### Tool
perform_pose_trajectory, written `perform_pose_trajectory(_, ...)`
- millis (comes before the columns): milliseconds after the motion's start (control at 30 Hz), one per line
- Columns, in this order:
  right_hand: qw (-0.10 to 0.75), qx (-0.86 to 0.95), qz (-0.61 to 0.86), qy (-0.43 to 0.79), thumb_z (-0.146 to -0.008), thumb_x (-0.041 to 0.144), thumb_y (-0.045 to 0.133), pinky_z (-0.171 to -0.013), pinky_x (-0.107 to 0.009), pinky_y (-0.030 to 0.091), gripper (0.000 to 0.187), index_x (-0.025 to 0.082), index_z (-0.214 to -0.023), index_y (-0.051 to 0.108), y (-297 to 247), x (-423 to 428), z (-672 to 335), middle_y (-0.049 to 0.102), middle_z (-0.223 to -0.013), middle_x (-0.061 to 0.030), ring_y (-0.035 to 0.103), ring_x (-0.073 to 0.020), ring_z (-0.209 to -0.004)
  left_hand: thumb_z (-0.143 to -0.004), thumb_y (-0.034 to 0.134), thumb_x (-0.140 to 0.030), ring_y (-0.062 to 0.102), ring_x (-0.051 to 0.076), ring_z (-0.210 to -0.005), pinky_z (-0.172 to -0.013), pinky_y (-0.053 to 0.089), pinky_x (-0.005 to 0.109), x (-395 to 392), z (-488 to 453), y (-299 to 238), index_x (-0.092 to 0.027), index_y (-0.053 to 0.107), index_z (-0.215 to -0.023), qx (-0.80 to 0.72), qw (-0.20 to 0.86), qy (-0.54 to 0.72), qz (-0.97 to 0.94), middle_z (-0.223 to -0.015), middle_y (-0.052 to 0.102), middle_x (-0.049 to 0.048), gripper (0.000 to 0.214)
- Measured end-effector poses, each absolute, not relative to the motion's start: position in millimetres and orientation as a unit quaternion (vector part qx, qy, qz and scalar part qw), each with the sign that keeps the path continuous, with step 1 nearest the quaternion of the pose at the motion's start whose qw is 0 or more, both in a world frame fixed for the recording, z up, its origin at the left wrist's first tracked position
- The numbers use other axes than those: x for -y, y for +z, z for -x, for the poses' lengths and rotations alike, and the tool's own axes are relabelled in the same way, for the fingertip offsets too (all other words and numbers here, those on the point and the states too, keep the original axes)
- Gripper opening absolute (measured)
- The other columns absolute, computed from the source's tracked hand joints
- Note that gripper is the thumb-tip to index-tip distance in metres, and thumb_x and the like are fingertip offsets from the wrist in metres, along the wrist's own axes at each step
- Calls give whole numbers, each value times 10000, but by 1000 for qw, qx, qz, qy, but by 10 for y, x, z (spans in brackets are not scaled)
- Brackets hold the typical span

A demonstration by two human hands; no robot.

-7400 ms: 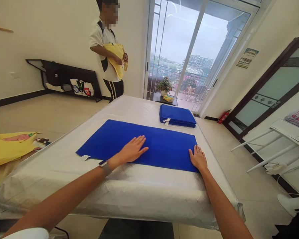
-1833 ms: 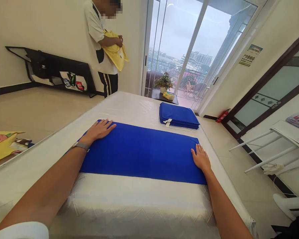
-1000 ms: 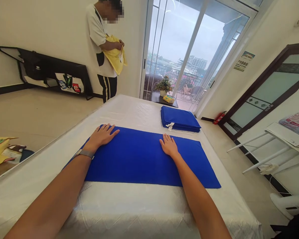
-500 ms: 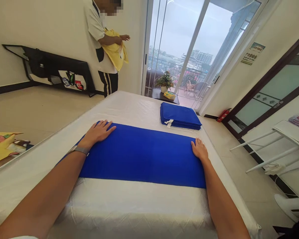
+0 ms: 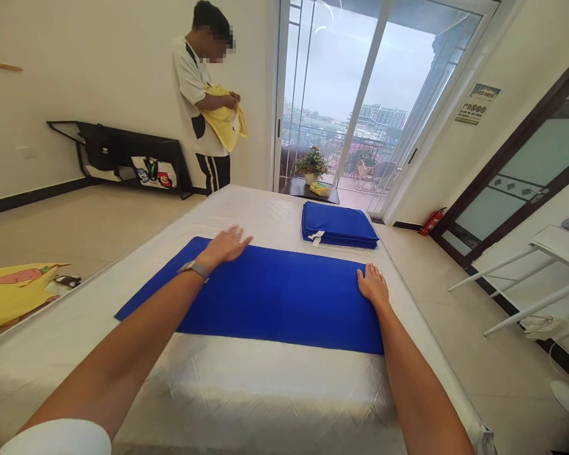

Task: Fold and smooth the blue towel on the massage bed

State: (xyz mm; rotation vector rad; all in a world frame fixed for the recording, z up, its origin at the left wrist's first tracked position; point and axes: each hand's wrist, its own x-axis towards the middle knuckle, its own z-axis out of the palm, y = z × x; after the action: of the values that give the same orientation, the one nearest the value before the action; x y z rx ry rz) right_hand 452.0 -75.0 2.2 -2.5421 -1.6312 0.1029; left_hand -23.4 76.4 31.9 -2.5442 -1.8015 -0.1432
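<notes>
A long blue cloth (image 5: 275,297) lies flat on a white-sheeted table (image 5: 218,392), its left end reaching out under my forearm. My left hand (image 5: 222,246) is open with fingers spread, at the cloth's far edge, and cannot be told to be pressing on it. My right hand (image 5: 372,285) rests flat and open on the cloth near its right end. Beyond them sits a stack of folded blue cloths (image 5: 339,225) with a white tag (image 5: 315,237), out of reach of neither hand's fingers but not touched.
A person (image 5: 201,107) stands past the far table edge, handling a yellow cloth (image 5: 222,120). A yellow printed bag (image 5: 14,297) lies low on the left. Beyond are a small dark table (image 5: 310,193) with a potted plant, a glass balcony door, a fire extinguisher (image 5: 432,222) and a white folding stand (image 5: 550,253).
My left hand has lifted and shifted right along the far edge, uncovering the cloth's left end. My right hand stays near the right end. The view has tilted slightly.
</notes>
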Motion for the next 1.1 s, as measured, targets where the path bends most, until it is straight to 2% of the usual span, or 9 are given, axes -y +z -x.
perform_pose_trajectory(67, 60, 542, 838, 35, -1018, 496, 133, -1241, -379, 102, 722, 67, -1596, 185, 23, 755, -4521, 177, -1667, -81, 133, -211, -1536, -993, 49, -579, 172, 230, -1535, -1223, 153, 381, -649, -264, 283, -56, 248, -1562, 458, -1, -55, 887, -1648, 217, 172, 799)
perform_pose_trajectory(133, 60, 543, 837, 34, -1018, 494, 132, -1241, -381, 104, 722, 64, -1595, 185, 24, 758, -4525, 176, -1667, -81, 136, -212, -1535, -996, 35, -580, 163, 210, -1537, -1226, 135, 356, -503, -663, 176, -110, 242, -1575, 408, -23, -66, 910, -1656, 212, 128, 774)
perform_pose_trajectory(300, 61, 543, 837, 39, -1018, 487, 132, -1239, -382, 107, 716, 70, -1598, 175, 20, 756, -4539, 178, -1667, -84, 131, -209, -1536, -970, 69, -666, 178, 225, -1534, -1237, 102, 403, -282, -928, -60, -177, 249, -1582, 438, -74, -76, 893, -1646, 254, 90, 804)
perform_pose_trajectory(467, 63, 543, 837, 38, -1015, 495, 136, -1241, -379, 92, 721, 74, -1599, 175, 4, 752, -4549, 173, -1669, -83, 115, -204, -1538, -938, 94, -726, 146, 247, -1541, -1238, 97, 442, -407, -340, -9, -168, 240, -1582, 488, -83, -66, 866, -1657, 212, 97, 865)
perform_pose_trajectory(767, 49, 538, 840, 38, -1012, 499, 130, -1243, -385, 100, 723, 82, -1602, 165, 16, 736, -4546, 170, -1671, -81, 114, -204, -1539, -927, 99, -713, 173, 292, -1533, -1217, 157, 513, -758, 1348, -18, -137, 234, -1579, 653, -46, -49, 754, -1655, 224, 145, 881)
perform_pose_trajectory(933, 33, 535, 844, 29, -1015, 478, 137, -1239, -385, 120, 710, 76, -1598, 181, 67, 764, -4498, 183, -1668, -87, 144, -210, -1534, -909, 114, -759, 149, 296, -1538, -1223, 141, 510, -685, 1383, 0, -159, 221, -1585, 664, -51, -73, 742, -1665, 199, 137, 910)
perform_pose_trajectory(1100, 59, 534, 841, -68, -1007, 333, 189, -1237, -431, 96, 623, 52, -1545, 331, 192, 894, -4307, 334, -1614, -121, 205, -226, -1515, -920, 111, -747, 158, 292, -1536, -1220, 147, 511, -606, 1298, 50, -174, 236, -1582, 666, -53, -82, 740, -1668, 198, 122, 885)
